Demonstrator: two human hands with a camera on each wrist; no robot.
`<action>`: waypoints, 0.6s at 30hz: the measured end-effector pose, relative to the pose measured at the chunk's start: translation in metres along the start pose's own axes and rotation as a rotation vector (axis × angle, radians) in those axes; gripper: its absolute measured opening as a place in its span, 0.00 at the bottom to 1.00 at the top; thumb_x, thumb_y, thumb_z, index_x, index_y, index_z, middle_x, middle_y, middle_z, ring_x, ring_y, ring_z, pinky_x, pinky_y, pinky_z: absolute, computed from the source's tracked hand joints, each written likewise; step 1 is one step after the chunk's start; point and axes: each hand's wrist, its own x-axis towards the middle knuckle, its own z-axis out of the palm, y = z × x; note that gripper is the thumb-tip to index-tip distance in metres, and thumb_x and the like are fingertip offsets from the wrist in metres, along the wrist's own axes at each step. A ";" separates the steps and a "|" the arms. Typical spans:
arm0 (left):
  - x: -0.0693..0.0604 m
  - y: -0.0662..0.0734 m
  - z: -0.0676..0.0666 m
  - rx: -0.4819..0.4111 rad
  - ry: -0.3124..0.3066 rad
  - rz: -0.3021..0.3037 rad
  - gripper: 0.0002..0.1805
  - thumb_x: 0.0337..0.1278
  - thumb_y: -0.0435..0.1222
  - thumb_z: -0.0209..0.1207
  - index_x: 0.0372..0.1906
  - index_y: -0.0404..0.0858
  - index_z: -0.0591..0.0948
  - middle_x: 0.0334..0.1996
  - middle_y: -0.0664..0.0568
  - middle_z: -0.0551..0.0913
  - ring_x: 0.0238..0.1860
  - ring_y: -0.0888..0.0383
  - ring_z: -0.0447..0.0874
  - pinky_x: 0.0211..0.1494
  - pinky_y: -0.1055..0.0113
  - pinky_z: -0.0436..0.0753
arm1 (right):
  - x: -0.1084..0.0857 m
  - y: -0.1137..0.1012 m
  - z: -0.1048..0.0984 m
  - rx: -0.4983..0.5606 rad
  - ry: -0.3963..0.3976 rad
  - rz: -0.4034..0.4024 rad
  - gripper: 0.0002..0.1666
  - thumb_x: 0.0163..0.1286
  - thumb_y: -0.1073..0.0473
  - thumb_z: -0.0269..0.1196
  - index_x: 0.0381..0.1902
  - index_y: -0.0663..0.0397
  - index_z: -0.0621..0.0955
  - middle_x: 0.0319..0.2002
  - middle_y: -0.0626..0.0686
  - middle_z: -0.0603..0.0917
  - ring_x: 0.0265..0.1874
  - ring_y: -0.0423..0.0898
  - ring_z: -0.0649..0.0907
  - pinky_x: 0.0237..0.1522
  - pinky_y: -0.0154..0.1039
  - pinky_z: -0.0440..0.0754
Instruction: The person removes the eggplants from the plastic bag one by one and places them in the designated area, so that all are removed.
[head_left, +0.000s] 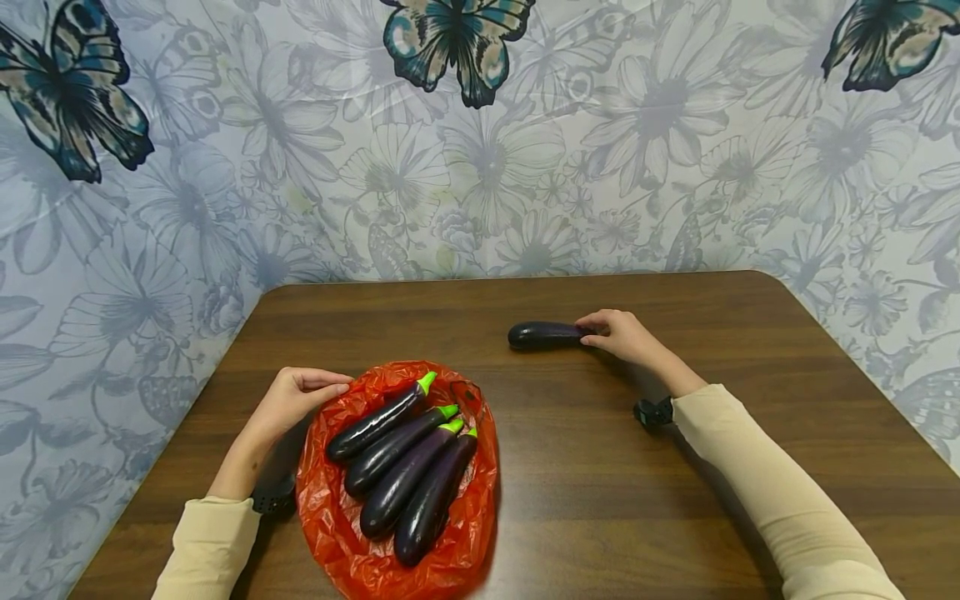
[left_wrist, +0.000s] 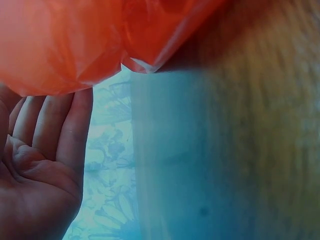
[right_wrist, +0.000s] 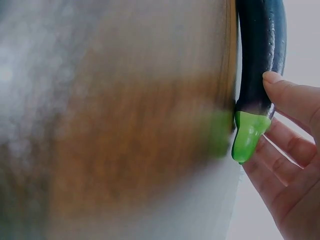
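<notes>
A red plastic bag (head_left: 324,533) stands at the left of the table with its mouth spread wide. Inside it several dark purple eggplants (head_left: 408,475) lie side by side, green stems toward the back. My left hand (head_left: 296,396) pinches the bag's rim at its back left; in the left wrist view the fingertips disappear behind the red plastic (left_wrist: 65,45). Farther back, a single eggplant (head_left: 543,336) lies on the table, and my right hand (head_left: 618,335) grips it near the stem end. Thumb and fingers sit around its neck, beside the green cap (right_wrist: 250,135), in the right wrist view.
The brown wooden table (head_left: 600,483) has rounded back corners and meets a wall (head_left: 487,192) with flower patterns and butterfly decorations. Dark straps with small devices (head_left: 652,412) sit at both wrists.
</notes>
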 end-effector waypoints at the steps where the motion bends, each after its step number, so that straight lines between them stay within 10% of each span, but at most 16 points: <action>1: 0.000 0.000 0.000 0.000 -0.001 0.000 0.13 0.58 0.32 0.62 0.43 0.26 0.83 0.36 0.43 0.85 0.35 0.55 0.84 0.35 0.63 0.82 | 0.000 0.000 0.000 0.001 0.002 0.000 0.20 0.63 0.64 0.64 0.52 0.66 0.79 0.47 0.63 0.80 0.48 0.57 0.78 0.47 0.51 0.76; 18: 0.000 0.009 0.001 -0.011 -0.004 -0.018 0.11 0.58 0.28 0.60 0.44 0.25 0.83 0.36 0.42 0.85 0.35 0.56 0.84 0.35 0.65 0.82 | 0.000 -0.007 0.000 0.034 0.022 -0.006 0.20 0.64 0.62 0.63 0.53 0.65 0.79 0.49 0.63 0.80 0.51 0.59 0.76 0.52 0.55 0.71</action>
